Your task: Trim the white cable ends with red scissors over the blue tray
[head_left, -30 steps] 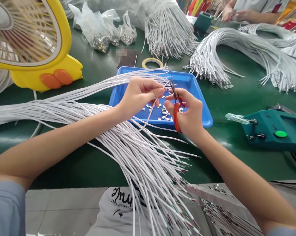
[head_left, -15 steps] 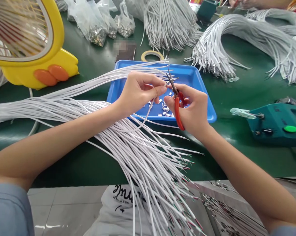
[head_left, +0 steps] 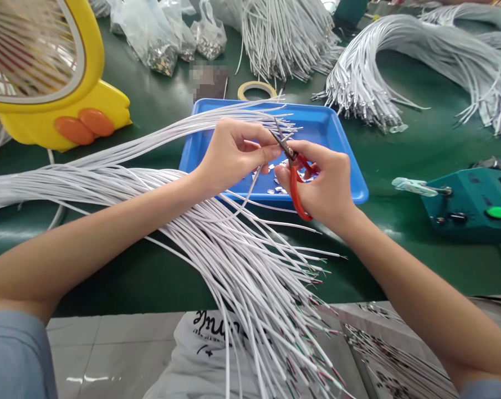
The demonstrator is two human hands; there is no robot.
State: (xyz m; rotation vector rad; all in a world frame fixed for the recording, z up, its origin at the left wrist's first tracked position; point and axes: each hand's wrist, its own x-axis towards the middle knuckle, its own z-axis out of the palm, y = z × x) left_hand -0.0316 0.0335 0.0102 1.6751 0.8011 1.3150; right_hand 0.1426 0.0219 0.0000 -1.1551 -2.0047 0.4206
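Between thumb and fingers, my left hand point(head_left: 240, 152) pinches a white cable point(head_left: 252, 188) close to its end. My right hand point(head_left: 325, 177) grips red-handled scissors point(head_left: 297, 191), with their slightly parted blades at the cable end by my left fingertips. Both hands are above a blue tray point(head_left: 346, 160) that holds small white and silvery scraps point(head_left: 277, 189). A bundle of white cables point(head_left: 217, 238) fans out under my left forearm, and many ends show thin coloured wires. Another cable bundle point(head_left: 163, 136) passes behind my left hand, its ends over the tray.
A yellow fan point(head_left: 96, 105) stands at the left. Behind the tray lie a tape roll point(head_left: 256, 90), plastic bags of small metal parts point(head_left: 161, 52) and more cable bundles point(head_left: 287, 41), point(head_left: 379, 61). A green machine point(head_left: 475, 205) with a lit green button sits at the right.
The scissors have tilted left, and their blades now reach across the cable end at my left fingertips. My left hand has barely moved. The view has shifted slightly.
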